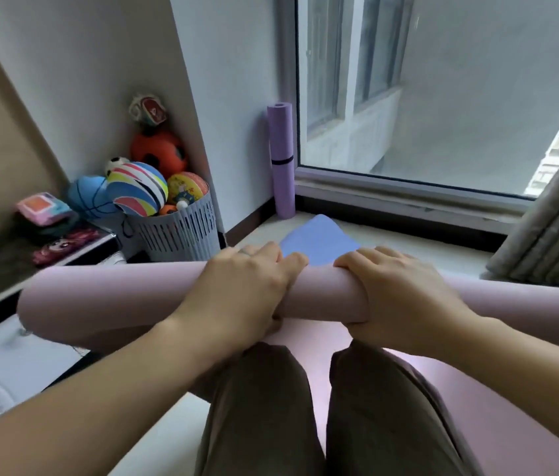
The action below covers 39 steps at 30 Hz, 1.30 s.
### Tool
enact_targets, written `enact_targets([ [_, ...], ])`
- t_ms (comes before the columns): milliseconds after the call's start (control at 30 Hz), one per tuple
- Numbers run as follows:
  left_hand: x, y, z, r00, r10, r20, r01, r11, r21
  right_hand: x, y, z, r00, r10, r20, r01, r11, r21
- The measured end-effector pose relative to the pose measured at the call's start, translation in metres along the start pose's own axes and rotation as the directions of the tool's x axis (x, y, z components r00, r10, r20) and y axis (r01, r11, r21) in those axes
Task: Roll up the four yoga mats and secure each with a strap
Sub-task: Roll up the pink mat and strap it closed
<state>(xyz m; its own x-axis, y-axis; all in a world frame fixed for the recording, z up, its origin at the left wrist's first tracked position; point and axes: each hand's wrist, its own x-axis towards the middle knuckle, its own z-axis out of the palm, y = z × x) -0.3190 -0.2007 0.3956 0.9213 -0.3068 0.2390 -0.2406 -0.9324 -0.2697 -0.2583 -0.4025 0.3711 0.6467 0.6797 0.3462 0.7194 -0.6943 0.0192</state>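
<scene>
While the person kneels on the flat part of a pink yoga mat (pixel 322 293), both hands press on the rolled part of it, which lies crosswise just ahead of the knees. The left hand (pixel 247 286) lies palm down over the roll near its middle, fingers curled forward across the top and thumb tucked under the near side. The right hand (pixel 395 293) wraps the roll just beside it, fingers over the top and thumb below. Beyond the roll a blue mat (pixel 319 240) lies flat on the floor. Farther back, a purple rolled mat (pixel 283 159) stands upright in the corner by the window (pixel 443 97), a dark strap (pixel 282 161) around its middle. To the left, a grey basket (pixel 182 231) holds toy balls.
</scene>
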Motion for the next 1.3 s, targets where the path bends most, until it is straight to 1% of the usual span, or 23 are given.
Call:
enact_targets([
  [67, -0.023, 0.013, 0.01, 0.993, -0.027, 0.117, 0.037, 0.996, -0.077, -0.007, -0.009, -0.005, 0.978, -0.077, 0.192, 0.078, 0.997, -0.001],
  [133, -0.047, 0.031, 0.027, 0.975, -0.024, 0.221, 0.066, 0.98, -0.188, -0.024, -0.016, -0.003, 0.927, -0.113, 0.358, 0.114, 0.993, 0.016],
  [233, -0.073, 0.056, 0.05, 0.918, 0.068, 0.392, 0.053, 0.956, -0.289, -0.061, -0.031, 0.023, 0.809, -0.109, 0.577, 0.028, 0.989, 0.147],
  [300, -0.078, 0.064, 0.062, 0.839, 0.143, 0.525, 0.079, 0.923, -0.377, -0.079, -0.037, 0.044, 0.735, -0.105, 0.67, -0.051, 0.976, 0.21],
  [367, -0.078, 0.066, 0.071, 0.768, 0.212, 0.604, 0.119, 0.88, -0.46, -0.088, -0.037, 0.056, 0.717, -0.092, 0.691, -0.086, 0.972, 0.219],
  [400, -0.075, 0.065, 0.075, 0.755, 0.235, 0.613, 0.138, 0.856, -0.498, -0.093, -0.035, 0.059, 0.737, -0.081, 0.67, -0.061, 0.981, 0.186],
  [500, -0.062, 0.06, 0.08, 0.706, 0.292, 0.645, 0.18, 0.807, -0.563, -0.105, -0.036, 0.068, 0.868, -0.135, 0.478, 0.14, 0.99, 0.025],
  [567, -0.054, 0.06, 0.082, 0.662, 0.322, 0.677, 0.182, 0.807, -0.562, -0.112, -0.041, 0.076, 0.903, -0.163, 0.398, 0.178, 0.984, 0.001],
  [600, -0.052, 0.062, 0.083, 0.667, 0.31, 0.678, 0.179, 0.816, -0.549, -0.109, -0.04, 0.079, 0.888, -0.157, 0.431, 0.167, 0.986, 0.016],
  [633, -0.053, 0.065, 0.084, 0.704, 0.271, 0.657, 0.162, 0.839, -0.52, -0.103, -0.037, 0.078, 0.863, -0.145, 0.485, 0.135, 0.989, 0.056],
  [700, -0.058, 0.073, 0.089, 0.824, 0.17, 0.541, 0.054, 0.926, -0.374, -0.085, -0.027, 0.075, 0.776, -0.12, 0.619, -0.006, 0.98, 0.198],
  [733, -0.062, 0.077, 0.092, 0.863, 0.145, 0.483, -0.001, 0.958, -0.286, -0.075, -0.021, 0.075, 0.725, -0.124, 0.677, -0.075, 0.963, 0.257],
  [767, -0.064, 0.081, 0.096, 0.887, 0.132, 0.443, -0.025, 0.971, -0.238, -0.065, -0.015, 0.074, 0.673, -0.138, 0.727, -0.123, 0.948, 0.294],
  [833, -0.064, 0.081, 0.102, 0.897, 0.114, 0.427, 0.009, 0.961, -0.276, -0.056, -0.011, 0.076, 0.6, -0.147, 0.786, -0.162, 0.94, 0.3],
  [867, -0.061, 0.076, 0.103, 0.894, 0.119, 0.433, 0.034, 0.943, -0.331, -0.057, -0.01, 0.076, 0.605, -0.127, 0.786, -0.151, 0.951, 0.27],
  [900, -0.057, 0.069, 0.104, 0.886, 0.131, 0.444, 0.058, 0.92, -0.387, -0.062, -0.012, 0.077, 0.666, -0.087, 0.741, -0.105, 0.972, 0.208],
  [967, -0.05, 0.055, 0.104, 0.856, 0.156, 0.493, 0.119, 0.868, -0.481, -0.081, -0.015, 0.082, 0.86, -0.065, 0.506, 0.063, 0.998, 0.02],
  [1033, -0.049, 0.053, 0.103, 0.846, 0.158, 0.509, 0.138, 0.858, -0.496, -0.097, -0.02, 0.09, 0.935, -0.091, 0.342, 0.114, 0.992, -0.049],
  [1100, -0.054, 0.062, 0.104, 0.888, 0.107, 0.448, 0.08, 0.922, -0.378, -0.091, -0.019, 0.09, 0.896, -0.07, 0.439, 0.066, 0.998, 0.025],
  [1167, -0.06, 0.071, 0.108, 0.924, 0.078, 0.374, 0.011, 0.973, -0.229, -0.073, -0.012, 0.086, 0.82, -0.06, 0.569, -0.019, 0.991, 0.132],
  [1200, -0.061, 0.072, 0.11, 0.93, 0.071, 0.36, 0.003, 0.979, -0.201, -0.065, -0.008, 0.084, 0.792, -0.062, 0.607, -0.047, 0.986, 0.162],
  [1267, -0.056, 0.07, 0.111, 0.928, 0.067, 0.367, 0.015, 0.976, -0.217, -0.06, -0.007, 0.084, 0.789, -0.049, 0.612, -0.063, 0.985, 0.161],
  [1300, -0.053, 0.067, 0.112, 0.924, 0.071, 0.375, 0.025, 0.969, -0.245, -0.065, -0.01, 0.087, 0.811, -0.031, 0.585, -0.042, 0.993, 0.111],
])
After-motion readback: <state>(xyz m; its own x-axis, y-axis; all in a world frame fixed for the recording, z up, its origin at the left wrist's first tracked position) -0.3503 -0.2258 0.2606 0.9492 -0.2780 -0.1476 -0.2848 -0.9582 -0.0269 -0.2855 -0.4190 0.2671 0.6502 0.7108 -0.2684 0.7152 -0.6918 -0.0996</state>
